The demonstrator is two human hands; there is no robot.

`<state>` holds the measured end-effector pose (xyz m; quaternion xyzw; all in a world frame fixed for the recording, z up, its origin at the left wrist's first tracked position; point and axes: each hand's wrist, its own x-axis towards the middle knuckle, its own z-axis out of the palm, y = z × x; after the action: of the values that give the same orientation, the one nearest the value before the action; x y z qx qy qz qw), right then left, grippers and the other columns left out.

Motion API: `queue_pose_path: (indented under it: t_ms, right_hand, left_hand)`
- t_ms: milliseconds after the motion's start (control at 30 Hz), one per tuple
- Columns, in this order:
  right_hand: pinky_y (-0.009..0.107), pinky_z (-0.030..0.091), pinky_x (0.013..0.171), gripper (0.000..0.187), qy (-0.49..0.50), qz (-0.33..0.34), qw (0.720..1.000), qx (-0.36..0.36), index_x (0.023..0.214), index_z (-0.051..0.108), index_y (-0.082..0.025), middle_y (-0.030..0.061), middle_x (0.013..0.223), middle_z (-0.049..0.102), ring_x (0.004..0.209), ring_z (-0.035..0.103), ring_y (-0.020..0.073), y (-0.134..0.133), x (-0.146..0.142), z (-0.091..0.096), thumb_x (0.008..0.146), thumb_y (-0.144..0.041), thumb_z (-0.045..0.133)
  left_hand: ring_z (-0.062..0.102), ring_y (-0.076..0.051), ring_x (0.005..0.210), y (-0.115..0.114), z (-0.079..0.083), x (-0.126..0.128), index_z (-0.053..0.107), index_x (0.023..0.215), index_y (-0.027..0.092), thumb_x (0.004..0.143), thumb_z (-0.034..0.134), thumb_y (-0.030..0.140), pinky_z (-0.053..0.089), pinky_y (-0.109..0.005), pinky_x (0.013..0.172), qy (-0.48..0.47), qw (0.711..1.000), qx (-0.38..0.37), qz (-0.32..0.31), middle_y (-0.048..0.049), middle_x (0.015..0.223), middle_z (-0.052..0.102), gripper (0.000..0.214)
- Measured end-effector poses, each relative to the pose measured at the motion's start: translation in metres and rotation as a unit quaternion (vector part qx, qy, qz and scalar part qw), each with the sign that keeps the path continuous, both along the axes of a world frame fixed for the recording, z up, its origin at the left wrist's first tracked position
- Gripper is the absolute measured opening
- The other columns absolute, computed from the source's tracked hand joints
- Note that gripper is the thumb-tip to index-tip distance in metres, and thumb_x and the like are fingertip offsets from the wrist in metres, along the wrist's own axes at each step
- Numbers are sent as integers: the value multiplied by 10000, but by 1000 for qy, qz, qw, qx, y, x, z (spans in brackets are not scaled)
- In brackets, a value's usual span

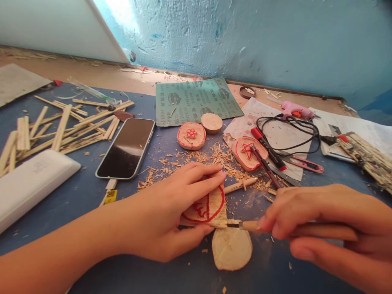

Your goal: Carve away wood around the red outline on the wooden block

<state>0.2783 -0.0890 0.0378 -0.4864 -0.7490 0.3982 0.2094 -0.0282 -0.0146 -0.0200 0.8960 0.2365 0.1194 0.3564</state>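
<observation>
- Left hand (171,204): grip closed on the red-marked wood block (217,207), beside a round wood slice (232,250).
- Right hand (330,216): grip wrapped around the carving chisel (249,226), blade at the block's edge.
- I'd shave thinly, left thumb off the blade's line.

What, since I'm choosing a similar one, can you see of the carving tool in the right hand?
The carving tool has a pale wooden handle, a narrow metal collar and a short, dark blade. It lies nearly level in the right hand, whose fingers hide part of the handle. The blade points left, its tip apparently against the right edge of the wooden board; its exact shape is too small to tell.
</observation>
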Motion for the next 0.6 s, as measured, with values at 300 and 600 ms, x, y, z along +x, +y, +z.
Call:
queue_pose_path:
  t_ms: [300,600]
  right_hand:
    - [217,575,547,60,62,-44,995,-71,1020,746,-320,-21,867,813,651,727,158,3,-22,-7,961,-323,757]
    - [293,634,739,271,239,-51,947,-207,961,724,-279,39,909,751,901,740,223,12,-46,-1,1046,-515,620]
  left_hand:
    - [406,-373,1536,0,0,2,416,1630,187,969,675,365,414,-571,1243,14,1000,6,-18,-186,1658,449,732]
    - [405,-393,1540,0,-2,4,455,1611,213,965,677,391,373,-618,1258,19,1000,1,-19,-177,1679,433,706]
